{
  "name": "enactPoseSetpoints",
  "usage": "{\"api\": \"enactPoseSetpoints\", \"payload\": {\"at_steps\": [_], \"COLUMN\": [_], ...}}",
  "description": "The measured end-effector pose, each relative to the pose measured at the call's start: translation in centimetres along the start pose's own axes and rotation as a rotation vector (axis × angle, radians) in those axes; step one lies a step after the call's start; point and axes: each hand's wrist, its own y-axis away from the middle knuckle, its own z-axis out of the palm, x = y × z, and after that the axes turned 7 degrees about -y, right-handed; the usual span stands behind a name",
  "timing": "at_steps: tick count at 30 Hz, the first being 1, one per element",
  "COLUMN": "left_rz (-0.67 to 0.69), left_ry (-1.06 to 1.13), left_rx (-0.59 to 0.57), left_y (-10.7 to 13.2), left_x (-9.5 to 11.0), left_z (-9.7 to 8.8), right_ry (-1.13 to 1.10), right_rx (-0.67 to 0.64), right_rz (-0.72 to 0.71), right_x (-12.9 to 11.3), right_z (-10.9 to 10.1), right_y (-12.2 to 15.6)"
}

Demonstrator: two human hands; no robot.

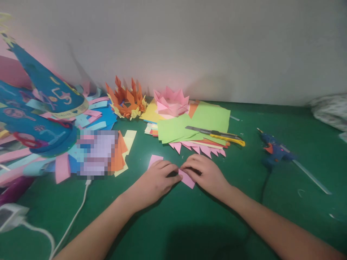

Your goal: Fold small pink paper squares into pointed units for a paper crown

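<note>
A small pink piece of paper (187, 180) lies low over the green table between my two hands. My left hand (159, 178) has its fingers closed at the left edge of this paper, thumb and fingertips pressed together. My right hand (207, 177) pinches the upper part of the same paper, and its fingertips almost meet those of the left. Part of the paper is hidden under the fingers. Another bit of pink paper (155, 160) shows just behind my left hand; whether the two are joined, I cannot tell.
Behind my hands, a yellow utility knife (227, 138) lies on green paper sheets (173, 126). A pink paper crown (171, 103) and an orange one (127, 99) stand farther back. Blue cone hats (51, 83) fill the left. At right rests a glue gun (279, 150) with its cord.
</note>
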Motion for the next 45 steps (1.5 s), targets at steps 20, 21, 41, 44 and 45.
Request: {"api": "enactPoseSetpoints", "payload": {"at_steps": [20,21,41,44,45], "left_rz": [0.01,0.011,-0.043,-0.047,-0.048], "left_ry": [0.03,0.03,0.023,0.023,0.025], "left_rx": [0.025,0.026,-0.02,-0.027,-0.026], "left_y": [0.1,0.1,0.0,0.0,0.0], "left_x": [-0.1,-0.1,0.5,0.5,0.5], "left_z": [0.3,0.3,0.2,0.2,0.3], "right_ry": [0.219,0.241,0.087,0.091,0.083], "right_rx": [-0.137,-0.147,0.01,-0.021,-0.035], "right_rz": [-0.212,-0.219,-0.043,-0.017,-0.008], "right_x": [0.6,0.6,0.1,0.0,-0.1], "right_z": [-0.5,-0.5,-0.7,-0.4,-0.3], "right_y": [0.1,0.1,0.4,0.4,0.3]}}
